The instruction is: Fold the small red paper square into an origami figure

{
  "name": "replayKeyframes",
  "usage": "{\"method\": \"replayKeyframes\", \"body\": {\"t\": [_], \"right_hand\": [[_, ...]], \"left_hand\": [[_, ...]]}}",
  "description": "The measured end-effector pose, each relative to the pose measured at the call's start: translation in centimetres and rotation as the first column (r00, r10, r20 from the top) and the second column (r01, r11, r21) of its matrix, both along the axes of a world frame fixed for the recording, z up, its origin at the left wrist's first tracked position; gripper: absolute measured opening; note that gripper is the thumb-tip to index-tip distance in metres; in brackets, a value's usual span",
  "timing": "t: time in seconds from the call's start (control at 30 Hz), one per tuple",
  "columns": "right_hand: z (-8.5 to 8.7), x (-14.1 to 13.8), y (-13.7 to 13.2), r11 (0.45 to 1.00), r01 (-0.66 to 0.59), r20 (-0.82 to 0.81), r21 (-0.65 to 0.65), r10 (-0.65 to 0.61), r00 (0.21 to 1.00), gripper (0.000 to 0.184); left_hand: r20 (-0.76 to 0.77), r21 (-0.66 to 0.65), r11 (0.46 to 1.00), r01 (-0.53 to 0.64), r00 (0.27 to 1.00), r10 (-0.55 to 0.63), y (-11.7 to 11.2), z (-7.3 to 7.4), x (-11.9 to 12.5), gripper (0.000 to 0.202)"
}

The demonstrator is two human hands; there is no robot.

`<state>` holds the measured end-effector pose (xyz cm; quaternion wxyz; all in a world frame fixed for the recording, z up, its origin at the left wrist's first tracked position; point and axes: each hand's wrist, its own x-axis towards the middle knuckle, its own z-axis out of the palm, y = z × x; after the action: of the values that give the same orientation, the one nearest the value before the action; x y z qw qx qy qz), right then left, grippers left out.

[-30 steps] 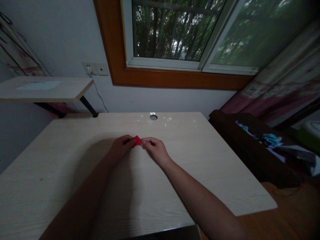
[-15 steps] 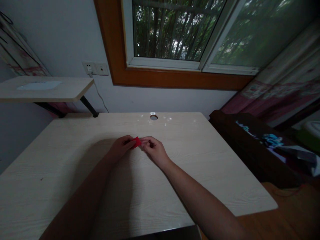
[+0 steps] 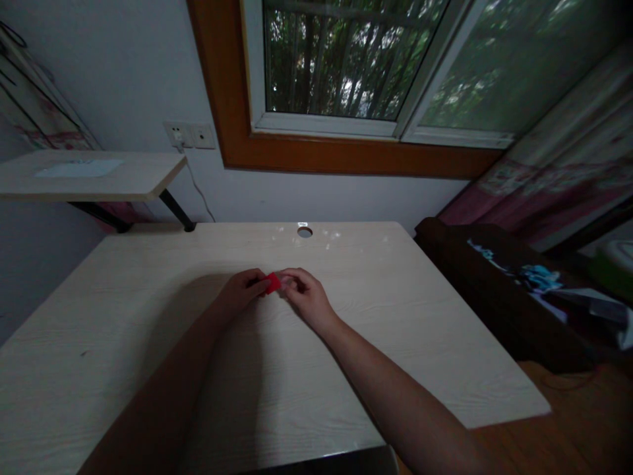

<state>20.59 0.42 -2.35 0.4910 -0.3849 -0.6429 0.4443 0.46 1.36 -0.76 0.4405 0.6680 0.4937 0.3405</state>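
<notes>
A small red piece (image 3: pixel 273 283) is held over the middle of the table (image 3: pixel 395 349), between the two hands and well apart from the table's edges. Its left side is pinched by the left hand (image 3: pixel 246 287), whose thumb is laid over the near face while the fingers are tucked behind; by this grip the piece seems to be steadied, and most of its face is left uncovered. Whether it is folded or flat cannot be told at this size.

The right hand (image 3: pixel 302 289) is held at the right-hand edge of the piece, its fingers curled and its fingertips brought close together. Whether that edge is gripped, merely touched or just cleared cannot be made out — the gap, if there is one, is too narrow to be read. Both forearms are angled inward from the near side, presumably so that the piece can be handled from two opposite sides at once.

Beyond the hands, a round hole (image 3: pixel 304 232) is cut near the table's far edge, probably for cables. At the back left, a shelf (image 3: pixel 148 181) is raised on dark legs (image 3: pixel 177 210) — an arrangement by which the tabletop beneath is likely meant to be kept usable.
</notes>
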Motion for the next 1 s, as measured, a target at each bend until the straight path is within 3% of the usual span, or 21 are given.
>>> {"method": "replayKeyframes", "body": {"t": [0.2,0.5,0.67,0.87,1.0], "right_hand": [[0.4,0.0,-0.1,0.994,-0.095,0.086,0.058,0.089,0.992,0.017],[0.1,-0.2,0.0,0.999,-0.011,-0.019,-0.050,0.010,1.000,0.013],[0.1,-0.3,0.0,0.992,-0.030,-0.083,-0.122,0.020,0.996,0.026],[-0.3,-0.2,0.2,0.993,-0.014,-0.133,-0.121,-0.002,0.991,0.031],[-0.5,-0.2,0.2,0.991,-0.003,-0.096,-0.135,-0.011,0.995,0.032]], "left_hand": [[-0.017,0.025,1.000,0.010,1.000,-0.009,-0.1,0.2,0.0,0.031],[-0.028,0.020,0.999,0.028,0.999,-0.027,-0.4,0.8,0.1,0.030],[-0.028,0.000,1.000,0.028,0.999,-0.028,-0.4,0.9,0.2,0.028],[-0.129,0.026,1.000,-0.014,0.992,0.017,-0.1,0.1,0.1,0.026],[-0.137,0.056,0.997,0.051,0.990,-0.043,0.0,-0.6,0.0,0.028]]}}
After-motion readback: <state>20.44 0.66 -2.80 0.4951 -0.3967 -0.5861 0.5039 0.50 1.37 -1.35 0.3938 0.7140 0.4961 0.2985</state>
